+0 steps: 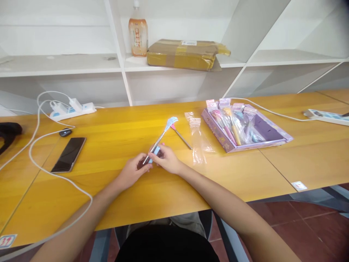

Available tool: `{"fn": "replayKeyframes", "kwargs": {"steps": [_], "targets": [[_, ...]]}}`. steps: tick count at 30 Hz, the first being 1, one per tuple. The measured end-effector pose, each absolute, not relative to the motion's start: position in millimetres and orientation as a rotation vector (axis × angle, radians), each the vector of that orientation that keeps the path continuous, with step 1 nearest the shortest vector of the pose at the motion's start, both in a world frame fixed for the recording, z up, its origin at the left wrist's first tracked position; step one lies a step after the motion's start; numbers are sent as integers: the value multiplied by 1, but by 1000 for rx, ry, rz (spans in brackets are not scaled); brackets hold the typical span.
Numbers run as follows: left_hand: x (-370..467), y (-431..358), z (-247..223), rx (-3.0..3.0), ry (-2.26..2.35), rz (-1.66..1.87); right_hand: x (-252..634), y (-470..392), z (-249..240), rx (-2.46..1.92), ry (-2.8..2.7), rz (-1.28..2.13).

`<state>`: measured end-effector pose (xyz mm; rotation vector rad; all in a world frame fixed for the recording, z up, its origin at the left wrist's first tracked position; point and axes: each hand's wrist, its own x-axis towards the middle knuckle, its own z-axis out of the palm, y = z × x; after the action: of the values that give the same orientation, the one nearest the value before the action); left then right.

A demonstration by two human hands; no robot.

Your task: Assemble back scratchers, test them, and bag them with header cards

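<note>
A metal rod with a light-blue claw-shaped head (170, 122) slants up and to the right from my hands. My left hand (134, 168) is closed around its lower end. My right hand (167, 158) pinches a light-blue piece (154, 154) beside the rod, its fingers partly hidden. Just behind my right hand, a second metal rod (182, 137) with a pink end lies on the table, its head partly covered by the blue one. Clear plastic bags (198, 140) lie flat to the right of that rod.
A purple box (278, 142) of bagged pieces stands at the right. A phone (68, 154), a mouse (65, 132), white cables and a power strip (73, 111) are at the left. The shelf holds a bottle (138, 36) and a taped carton (181, 54).
</note>
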<state>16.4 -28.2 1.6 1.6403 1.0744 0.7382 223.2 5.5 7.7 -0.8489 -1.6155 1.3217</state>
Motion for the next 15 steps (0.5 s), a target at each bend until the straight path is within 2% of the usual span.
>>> {"fn": "replayKeyframes", "kwargs": {"steps": [4,8,15], "targets": [[17,-28,1,1630,1076,737,229,12,15,-851,-1375,1332],[19,-27,1,1611,1079,760,241,20,24,-903,-1143,1163],[18,-28,3,1628,1113,800,250,25,28,-973,-1167,1117]]}}
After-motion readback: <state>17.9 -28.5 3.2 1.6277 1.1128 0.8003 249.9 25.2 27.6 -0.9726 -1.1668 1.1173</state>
